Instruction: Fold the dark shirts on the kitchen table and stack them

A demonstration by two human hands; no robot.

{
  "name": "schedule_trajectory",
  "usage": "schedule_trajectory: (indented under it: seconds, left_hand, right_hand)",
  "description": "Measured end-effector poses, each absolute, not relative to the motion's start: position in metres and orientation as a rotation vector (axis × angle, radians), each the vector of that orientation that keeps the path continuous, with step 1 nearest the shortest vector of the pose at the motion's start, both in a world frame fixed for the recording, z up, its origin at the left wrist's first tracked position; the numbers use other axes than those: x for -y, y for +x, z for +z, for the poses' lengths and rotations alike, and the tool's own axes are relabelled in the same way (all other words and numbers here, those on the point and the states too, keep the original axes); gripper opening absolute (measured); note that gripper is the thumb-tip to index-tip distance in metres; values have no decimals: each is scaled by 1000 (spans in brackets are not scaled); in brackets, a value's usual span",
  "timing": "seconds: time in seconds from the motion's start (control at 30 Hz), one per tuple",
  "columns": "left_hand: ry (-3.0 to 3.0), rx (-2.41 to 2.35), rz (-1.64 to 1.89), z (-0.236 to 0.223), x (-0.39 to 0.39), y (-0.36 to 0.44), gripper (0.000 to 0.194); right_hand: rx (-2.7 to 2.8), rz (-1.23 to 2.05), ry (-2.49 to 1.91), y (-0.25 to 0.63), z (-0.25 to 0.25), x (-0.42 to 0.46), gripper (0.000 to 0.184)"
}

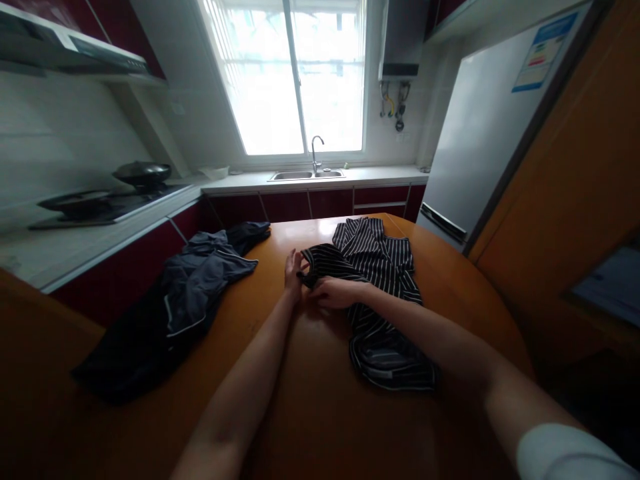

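Observation:
A black shirt with white stripes (373,257) lies spread on the wooden table, its collar end toward me and one sleeve reaching out to the left. My left hand (294,275) is at the end of that sleeve, closed on the cuff edge, with some fingers pointing up beside the opening. Just to the right, my right hand (336,292) has its fingers closed on the lower side of the same sleeve. Some of its fingertips are hidden by the cloth. The cuff stands slightly raised off the table between both hands.
Dark grey and black clothes with white piping (195,283) lie heaped at the table's left edge. The round-edged wooden table (300,373) fills the foreground. Beyond it are a counter with a sink (295,175), a stove with pans (143,175), and a fridge (480,127) at right.

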State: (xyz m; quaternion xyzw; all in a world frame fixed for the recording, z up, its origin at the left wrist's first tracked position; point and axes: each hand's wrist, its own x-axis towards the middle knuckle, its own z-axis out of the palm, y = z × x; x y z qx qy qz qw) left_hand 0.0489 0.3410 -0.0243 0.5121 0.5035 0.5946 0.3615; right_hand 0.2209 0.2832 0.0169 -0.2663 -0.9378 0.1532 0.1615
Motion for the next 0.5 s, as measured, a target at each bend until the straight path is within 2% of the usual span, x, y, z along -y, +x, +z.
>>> schedule_trajectory:
  seconds: [0.1, 0.23, 0.3, 0.4, 0.47, 0.5]
  left_hand:
    - [1236, -1234, 1371, -18, -334, 36, 78]
    - [1335, -1147, 1003, 4, -319, 23, 81]
    - [1471, -1137, 852, 14, -312, 22, 89]
    - [1797, -1136, 728, 16, -303, 37, 103]
    - [2006, -1184, 737, 10, -298, 54, 102]
    - [2070, -1231, 763, 6, -296, 62, 94]
  right_hand:
    - [2428, 488, -935, 251, 26, -284, 28]
    - [1743, 324, -1717, 342, 36, -296, 28]
    - [1570, 273, -1883, 388, 33, -298, 30]
    - [1411, 304, -2049, 432, 19, -293, 22]
    - [1362, 353, -2095, 442, 8, -290, 20]
    - [1351, 383, -2099, 443, 3, -289, 23]
